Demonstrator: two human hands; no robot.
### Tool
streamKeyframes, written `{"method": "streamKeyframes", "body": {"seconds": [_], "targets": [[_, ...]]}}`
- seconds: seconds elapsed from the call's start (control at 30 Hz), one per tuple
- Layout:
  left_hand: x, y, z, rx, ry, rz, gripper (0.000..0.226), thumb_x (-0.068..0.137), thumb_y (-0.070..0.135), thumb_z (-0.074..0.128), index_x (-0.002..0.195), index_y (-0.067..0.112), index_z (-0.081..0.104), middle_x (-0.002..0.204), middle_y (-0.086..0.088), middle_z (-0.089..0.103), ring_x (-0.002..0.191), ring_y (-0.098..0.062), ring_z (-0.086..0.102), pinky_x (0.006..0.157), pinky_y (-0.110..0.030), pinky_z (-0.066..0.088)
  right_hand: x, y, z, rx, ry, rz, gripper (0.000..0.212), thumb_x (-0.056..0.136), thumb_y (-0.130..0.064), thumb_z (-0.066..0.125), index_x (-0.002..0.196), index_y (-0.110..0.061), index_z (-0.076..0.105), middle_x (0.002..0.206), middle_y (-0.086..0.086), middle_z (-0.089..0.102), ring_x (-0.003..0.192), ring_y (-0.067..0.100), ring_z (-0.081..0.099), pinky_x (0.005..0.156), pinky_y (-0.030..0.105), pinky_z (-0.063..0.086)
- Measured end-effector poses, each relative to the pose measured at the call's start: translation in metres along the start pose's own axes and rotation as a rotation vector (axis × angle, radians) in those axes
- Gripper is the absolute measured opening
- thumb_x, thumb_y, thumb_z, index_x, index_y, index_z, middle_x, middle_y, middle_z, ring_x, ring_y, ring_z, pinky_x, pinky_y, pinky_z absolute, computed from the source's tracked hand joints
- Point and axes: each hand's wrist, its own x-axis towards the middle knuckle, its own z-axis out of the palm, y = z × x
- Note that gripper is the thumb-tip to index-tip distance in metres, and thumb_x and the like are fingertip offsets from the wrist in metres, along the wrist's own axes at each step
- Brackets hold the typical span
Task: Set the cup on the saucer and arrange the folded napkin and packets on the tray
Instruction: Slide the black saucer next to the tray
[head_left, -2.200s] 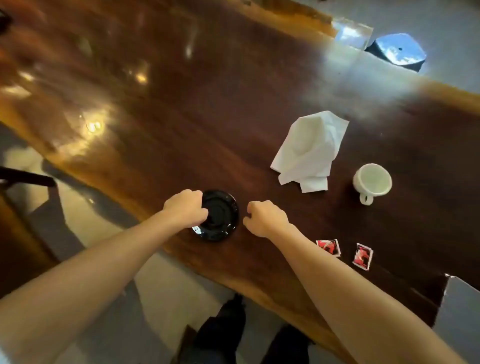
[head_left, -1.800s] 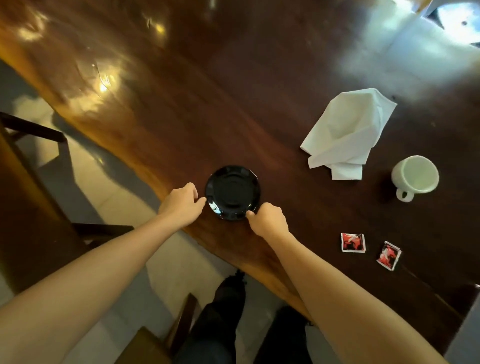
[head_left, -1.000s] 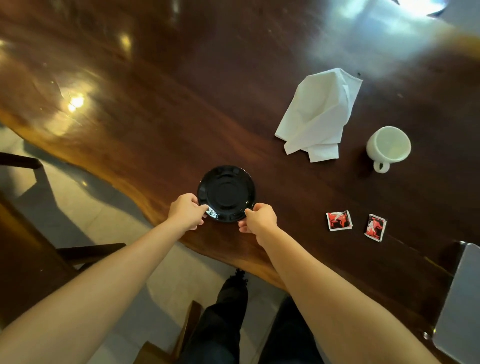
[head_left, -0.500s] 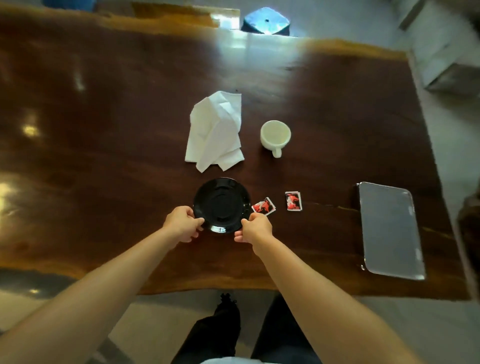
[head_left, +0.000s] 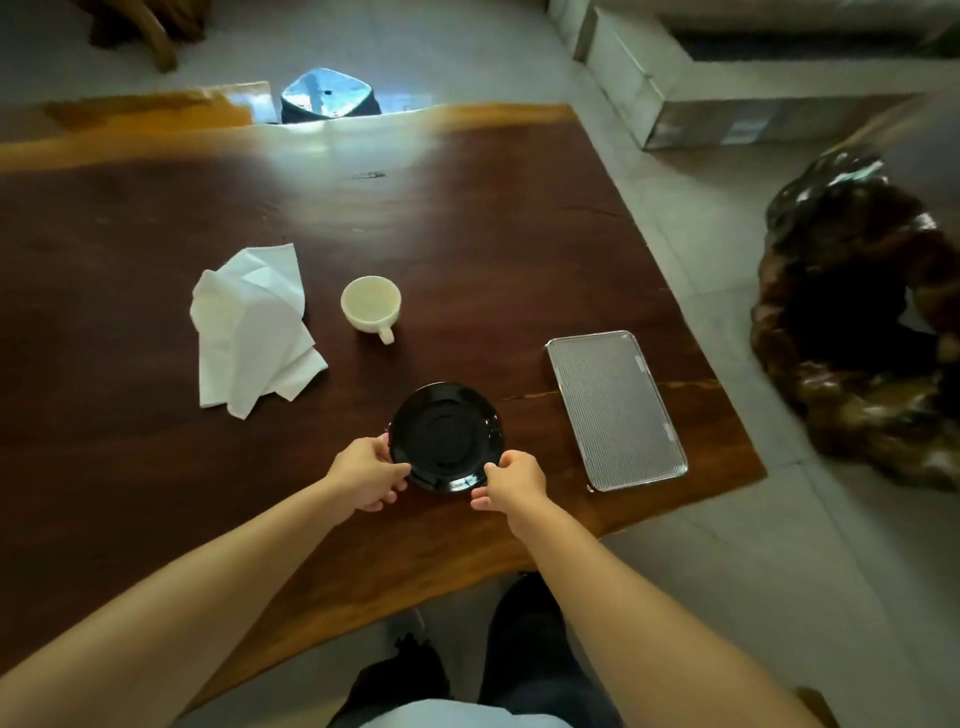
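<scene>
gripped black saucer (head_left: 445, 435) by opposite rim sides, left hand (head_left: 367, 472) + right hand (head_left: 511, 482), likely for level carry | near table (head_left: 156, 467) front edge | cup (head_left: 371, 305) behind, napkin (head_left: 253, 325) left, tray (head_left: 615, 408) at right edge, bare | packets not visible

One black saucer (head_left: 445, 436) is sitting at the lower centre of the frame, and two hands are showing there: the left hand (head_left: 368, 474) and the right hand (head_left: 513, 483). One white cup (head_left: 371, 304) is standing at centre. One white napkin (head_left: 254, 327) is lying at centre left. One metal tray (head_left: 616, 410) is lying at centre right. All are resting on one dark wooden surface (head_left: 493, 249).
</scene>
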Motion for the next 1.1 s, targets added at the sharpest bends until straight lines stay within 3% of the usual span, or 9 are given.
{"method": "streamKeyframes", "body": {"seconds": [0.07,0.13,0.3,0.5,0.63,0.77,0.9,1.1], "targets": [[0.005,0.009,0.016,0.011,-0.025,0.005,0.012,0.095,0.023,0.068,0.103,0.016,0.062,0.082,-0.005,0.075,0.059,-0.012,0.064,0.052,-0.026,0.053,0.004,0.004,-0.018,-0.014,0.021,0.001,0.045,0.102,-0.01,0.053,0.145,-0.005,0.041,0.117,0.015,0.064,0.066,0.014,0.072,0.063,0.027,0.063],[0.01,0.018,0.031,0.017,-0.044,0.0,0.013,0.095,0.024,0.067,0.103,0.016,0.061,0.08,-0.004,0.074,0.055,-0.011,0.063,0.05,-0.025,0.052,0.009,0.007,-0.034,-0.018,0.033,0.012,0.045,0.102,-0.01,0.053,0.145,-0.004,0.041,0.12,0.016,0.063,0.066,0.013,0.071,0.061,0.026,0.062],[0.022,0.031,0.062,0.014,-0.096,-0.051,0.013,0.093,0.025,0.069,0.098,0.015,0.062,0.08,-0.005,0.075,0.053,-0.01,0.064,0.049,-0.025,0.053,0.02,0.014,-0.065,-0.027,0.032,0.053,0.041,0.102,-0.01,0.052,0.142,-0.003,0.044,0.098,0.007,0.059,0.063,0.012,0.069,0.053,0.022,0.059],[0.038,0.04,0.081,-0.002,-0.144,-0.122,0.014,0.092,0.025,0.071,0.098,0.014,0.066,0.075,-0.004,0.076,0.051,-0.01,0.064,0.048,-0.024,0.053,0.037,0.016,-0.085,-0.035,0.016,0.105,0.035,0.102,-0.009,0.053,0.135,0.0,0.049,0.096,0.01,0.062,0.079,0.02,0.074,0.061,0.027,0.063],[0.048,0.048,0.091,0.016,-0.153,-0.133,0.012,0.093,0.026,0.07,0.093,0.015,0.066,0.078,-0.004,0.076,0.054,-0.01,0.064,0.049,-0.025,0.052,0.054,0.017,-0.095,-0.069,0.016,0.113,0.032,0.102,-0.011,0.055,0.131,-0.001,0.052,0.082,0.004,0.06,0.069,0.014,0.071,0.056,0.023,0.06],[0.055,0.055,0.1,-0.011,-0.153,-0.16,0.014,0.093,0.026,0.069,0.093,0.013,0.065,0.08,-0.005,0.075,0.056,-0.011,0.063,0.05,-0.024,0.051,0.071,0.014,-0.104,-0.109,0.007,0.131,0.033,0.101,-0.014,0.056,0.132,-0.001,0.052,0.08,0.007,0.065,0.066,0.013,0.071,0.061,0.026,0.062],[0.064,0.058,0.107,-0.061,-0.142,-0.186,0.014,0.094,0.024,0.069,0.095,0.011,0.064,0.084,-0.008,0.074,0.06,-0.014,0.061,0.053,-0.026,0.05,0.088,0.01,-0.106,-0.203,-0.001,0.144,0.034,0.101,-0.017,0.058,0.131,-0.003,0.053,0.08,0.01,0.07,0.059,0.011,0.069,0.049,0.019,0.055],[0.074,0.055,0.115,-0.158,-0.107,-0.237,0.014,0.094,0.022,0.07,0.091,0.01,0.061,0.085,-0.01,0.074,0.058,-0.014,0.059,0.049,-0.026,0.047,0.112,0.004,-0.105,-0.287,-0.007,0.137,0.03,0.1,-0.02,0.059,0.126,-0.005,0.056,0.07,0.006,0.071,0.05,0.009,0.067,0.052,0.021,0.056]]}}
